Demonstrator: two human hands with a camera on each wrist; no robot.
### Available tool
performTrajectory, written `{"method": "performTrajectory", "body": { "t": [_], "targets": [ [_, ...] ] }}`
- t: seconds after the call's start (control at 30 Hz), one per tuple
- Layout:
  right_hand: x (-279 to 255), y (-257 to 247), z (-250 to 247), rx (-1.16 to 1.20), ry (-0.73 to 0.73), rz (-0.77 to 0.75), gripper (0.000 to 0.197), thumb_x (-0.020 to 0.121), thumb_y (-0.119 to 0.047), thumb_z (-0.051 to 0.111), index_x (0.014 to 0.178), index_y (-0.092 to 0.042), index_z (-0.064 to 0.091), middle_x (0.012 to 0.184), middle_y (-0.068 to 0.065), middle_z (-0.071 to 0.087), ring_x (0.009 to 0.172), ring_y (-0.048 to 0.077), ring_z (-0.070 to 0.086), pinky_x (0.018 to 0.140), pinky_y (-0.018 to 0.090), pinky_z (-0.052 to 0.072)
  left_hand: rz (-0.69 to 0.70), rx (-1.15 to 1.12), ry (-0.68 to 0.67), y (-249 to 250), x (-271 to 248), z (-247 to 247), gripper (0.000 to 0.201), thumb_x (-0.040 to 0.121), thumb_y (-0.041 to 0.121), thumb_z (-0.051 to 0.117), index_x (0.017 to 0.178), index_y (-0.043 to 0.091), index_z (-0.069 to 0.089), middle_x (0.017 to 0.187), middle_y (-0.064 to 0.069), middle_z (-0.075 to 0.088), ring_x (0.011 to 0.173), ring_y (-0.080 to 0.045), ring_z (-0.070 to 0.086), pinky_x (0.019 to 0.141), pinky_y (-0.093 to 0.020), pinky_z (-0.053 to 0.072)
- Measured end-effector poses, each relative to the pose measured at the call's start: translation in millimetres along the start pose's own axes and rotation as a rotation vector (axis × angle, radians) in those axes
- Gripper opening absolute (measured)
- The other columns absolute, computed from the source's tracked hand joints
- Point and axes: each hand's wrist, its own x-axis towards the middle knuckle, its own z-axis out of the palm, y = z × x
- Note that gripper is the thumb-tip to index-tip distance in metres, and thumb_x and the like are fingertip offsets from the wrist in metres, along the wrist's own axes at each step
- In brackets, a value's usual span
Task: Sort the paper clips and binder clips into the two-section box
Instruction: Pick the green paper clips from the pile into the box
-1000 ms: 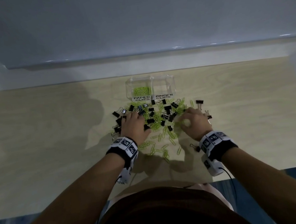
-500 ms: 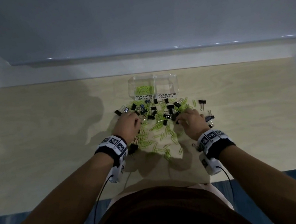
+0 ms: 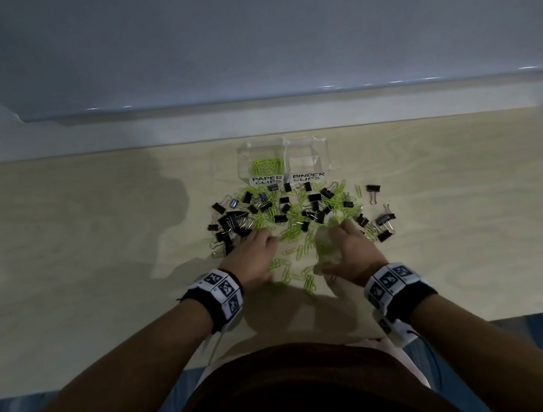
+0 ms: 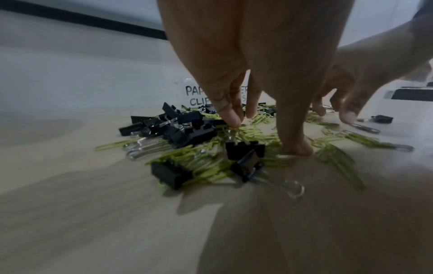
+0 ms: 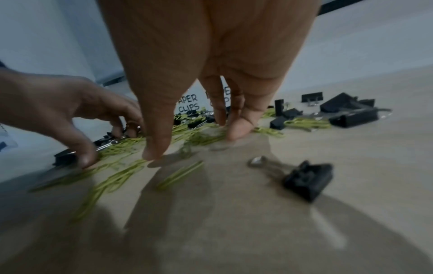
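A person's left hand and right hand press extended fingertips into a mixed heap on a pale wood-grain worktop, apparently grasping nothing, though motion blur obscures the right hand. Slender lime-green wire paper clips lie at all angles among boxy black binder clips with looped silver handles. At the heap's far edge stands the clear plastic two-section box; its left compartment, labelled "PAPER CLIPS", holds green clips, beside the right one marked "BINDER CLIPS".

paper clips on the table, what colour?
Light yellow-green paper clips; clearest in the left wrist view.
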Motion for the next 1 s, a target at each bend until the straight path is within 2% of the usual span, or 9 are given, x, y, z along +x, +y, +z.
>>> {"method": "performTrajectory", "body": {
  "t": [0.1,0.17,0.3,0.37,0.47,0.6,0.7,0.83,1.0],
  "targets": [
    [5,-9,13,0.022,0.028,0.01,0.082,0.061,-0.043,0.081,0.128,-0.014,0.044,0.126,0.004,0.037,0.112,0.023,0.045,0.101,0.041,0.044,-0.054,-0.171,0.013,4,6,-5,0.061,0.085,0.02,0.065,0.136,0.005,0.036,0.128,-0.007,0.04,0.113,-0.018,0.048,0.093,-0.025,0.047],
    [9,-19,19,0.065,0.061,-0.04,0.072,0.065,-0.032,0.081,0.126,-0.011,0.049,0.122,0.006,0.042,0.108,0.023,0.048,0.1,0.036,0.044,-0.05,-0.234,0.05,8,9,-10,0.059,0.086,0.013,0.062,0.138,0.006,0.035,0.123,-0.007,0.043,0.101,-0.015,0.055,0.079,-0.019,0.047],
    [13,-36,19,0.114,0.111,-0.161,0.03,0.074,-0.01,0.068,0.104,-0.007,0.063,0.104,0.004,0.048,0.089,0.021,0.052,0.077,0.022,0.042,-0.089,-0.272,0.061,11,18,-16,0.056,0.084,0.004,0.062,0.136,0.01,0.042,0.125,-0.008,0.051,0.105,-0.02,0.056,0.09,-0.028,0.047],
    [15,-39,16,0.109,0.133,-0.214,0.014,0.077,-0.005,0.062,0.091,-0.004,0.065,0.091,0.002,0.046,0.078,0.02,0.049,0.069,0.024,0.041,-0.104,-0.284,0.087,12,22,-19,0.044,0.085,0.0,0.059,0.127,0.01,0.051,0.115,-0.007,0.057,0.099,-0.02,0.058,0.085,-0.029,0.048],
    [17,-40,13,0.051,0.128,-0.28,0.014,0.081,-0.004,0.057,0.091,-0.001,0.067,0.091,0.01,0.055,0.079,0.026,0.054,0.066,0.023,0.036,-0.108,-0.225,0.096,13,24,-21,0.027,0.087,0.002,0.056,0.113,0.01,0.057,0.106,-0.006,0.059,0.095,-0.022,0.057,0.079,-0.03,0.045],
    [16,-37,10,0.023,0.144,-0.299,0.014,0.085,-0.005,0.053,0.088,0.001,0.066,0.09,0.016,0.061,0.076,0.03,0.057,0.063,0.025,0.04,-0.091,-0.177,0.103,9,23,-20,0.022,0.086,0.0,0.048,0.104,0.007,0.059,0.102,-0.009,0.06,0.092,-0.025,0.058,0.076,-0.032,0.047],
    [21,-28,7,0.053,0.092,-0.231,0.01,0.085,-0.006,0.053,0.084,-0.006,0.063,0.088,0.007,0.059,0.074,0.021,0.053,0.065,0.022,0.036,-0.119,-0.287,0.137,3,21,-22,0.019,0.089,0.005,0.051,0.103,0.008,0.063,0.103,-0.006,0.064,0.093,-0.022,0.06,0.079,-0.029,0.048],
    [30,-26,-12,0.289,0.052,-0.082,0.013,0.082,-0.002,0.062,0.078,-0.014,0.066,0.072,-0.005,0.062,0.064,0.008,0.057,0.06,0.015,0.042,-0.2,-0.547,0.207,-6,17,-39,0.016,0.088,0.013,0.061,0.103,0.011,0.065,0.103,-0.004,0.067,0.092,-0.015,0.062,0.085,-0.029,0.052],
    [57,-55,-64,0.522,0.188,-0.079,0.01,0.081,-0.005,0.065,0.076,-0.013,0.068,0.074,0.001,0.069,0.063,0.011,0.065,0.055,0.02,0.053,-0.289,-0.758,0.407,-24,32,-81,0.012,0.087,0.016,0.063,0.098,0.012,0.062,0.097,0.0,0.065,0.085,-0.011,0.061,0.075,-0.018,0.048]
  ]
}}
